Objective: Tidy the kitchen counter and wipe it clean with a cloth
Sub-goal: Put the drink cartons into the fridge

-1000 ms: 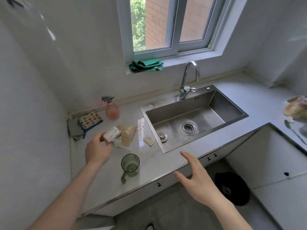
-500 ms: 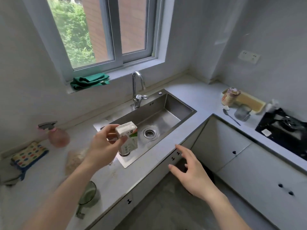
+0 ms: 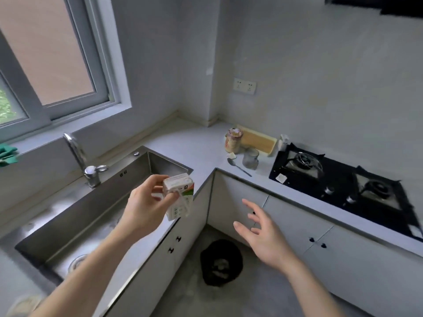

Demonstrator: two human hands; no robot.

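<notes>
My left hand (image 3: 144, 209) grips a small white carton (image 3: 179, 196) with green and orange print, held in the air above the front right corner of the steel sink (image 3: 96, 209). My right hand (image 3: 263, 232) hovers with fingers spread and holds nothing, in front of the corner cabinet doors. A folded green cloth (image 3: 6, 154) lies on the window sill at the far left. The grey counter (image 3: 194, 145) runs round the corner towards the hob.
A black bin (image 3: 220, 263) stands on the floor below my hands. On the right counter stand a jar (image 3: 233, 140), a glass mug (image 3: 250, 159), a spoon (image 3: 238, 167) and a wooden board (image 3: 258, 140). A black gas hob (image 3: 343, 188) lies beyond. The tap (image 3: 80, 156) rises behind the sink.
My left hand lifted the carton from the counter left of the sink and carried it rightward over the sink. My view swung right to the corner and hob. My right hand stayed open.
</notes>
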